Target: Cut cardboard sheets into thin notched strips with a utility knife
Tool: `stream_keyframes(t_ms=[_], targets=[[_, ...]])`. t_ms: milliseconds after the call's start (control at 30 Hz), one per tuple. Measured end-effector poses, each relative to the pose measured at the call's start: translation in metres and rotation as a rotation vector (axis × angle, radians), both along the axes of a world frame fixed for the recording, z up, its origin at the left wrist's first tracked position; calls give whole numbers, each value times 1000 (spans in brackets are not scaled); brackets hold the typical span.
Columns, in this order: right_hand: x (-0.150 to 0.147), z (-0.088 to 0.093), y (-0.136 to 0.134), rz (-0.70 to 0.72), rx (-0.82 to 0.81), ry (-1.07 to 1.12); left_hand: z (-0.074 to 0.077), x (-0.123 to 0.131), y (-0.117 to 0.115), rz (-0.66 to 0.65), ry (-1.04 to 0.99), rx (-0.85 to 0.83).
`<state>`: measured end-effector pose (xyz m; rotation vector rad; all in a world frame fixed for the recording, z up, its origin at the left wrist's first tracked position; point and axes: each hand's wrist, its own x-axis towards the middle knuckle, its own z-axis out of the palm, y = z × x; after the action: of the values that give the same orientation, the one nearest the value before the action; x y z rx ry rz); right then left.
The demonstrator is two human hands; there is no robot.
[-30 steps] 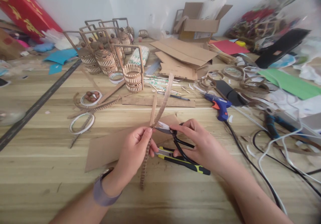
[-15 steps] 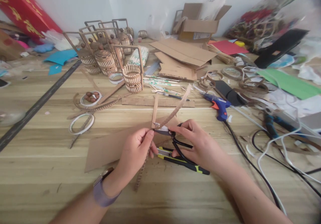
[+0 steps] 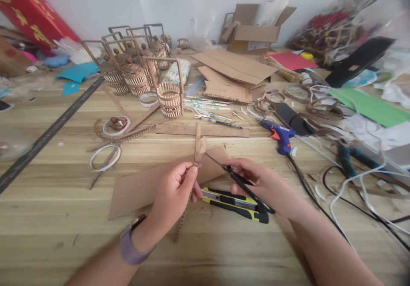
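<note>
My left hand [image 3: 174, 192] pinches a thin corrugated cardboard strip [image 3: 196, 144] that rises above the fingers and hangs down below them. My right hand [image 3: 262, 182] grips black scissors [image 3: 238, 179], blades closed and pointing left towards the strip's top. A flat cardboard sheet [image 3: 141, 187] lies on the wooden table [image 3: 64, 217] under both hands. A yellow-and-black utility knife [image 3: 235, 201] lies just beneath my right hand.
Several small slatted cardboard baskets [image 3: 136, 78] stand at the back left. A blue glue gun [image 3: 278, 134] lies to the right, its black cable [image 3: 320, 209] trailing towards me. Tape rings [image 3: 104, 157], flattened boxes [image 3: 233, 70], coloured paper and white cords crowd the far and right sides.
The long right branch of the strip is gone from above my left hand; only a short upright piece remains. The scissors have closed and my right hand has turned and drawn slightly right.
</note>
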<state>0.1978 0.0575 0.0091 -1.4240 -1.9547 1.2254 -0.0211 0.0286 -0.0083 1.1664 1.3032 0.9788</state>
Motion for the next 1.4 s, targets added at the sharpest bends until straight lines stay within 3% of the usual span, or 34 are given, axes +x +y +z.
stream_keyframes(t_ms=[167, 333, 433, 500, 600, 700, 1167, 1400], targets=[[30, -15, 14, -159, 350, -357, 0, 0, 1, 21, -55, -30], [38, -26, 19, -229, 526, -686, 3, 1, -1, -27, -55, -17], [21, -18, 12, -217, 661, -521, 2, 2, -3, -78, -43, -21], [6, -11, 4, -112, 688, -298, 0, 3, -6, -118, -24, -26], [-13, -6, -7, 1, 617, -82, -3, 5, -10, -180, 32, -1], [-23, -9, -14, 15, 544, 21, -3, 6, -14, -236, 105, 70], [-28, -17, -17, 27, 750, 148, -2, 2, -13, -319, 398, 350], [-28, -18, -17, 56, 840, 128, -2, 5, -15, -345, 412, 407]])
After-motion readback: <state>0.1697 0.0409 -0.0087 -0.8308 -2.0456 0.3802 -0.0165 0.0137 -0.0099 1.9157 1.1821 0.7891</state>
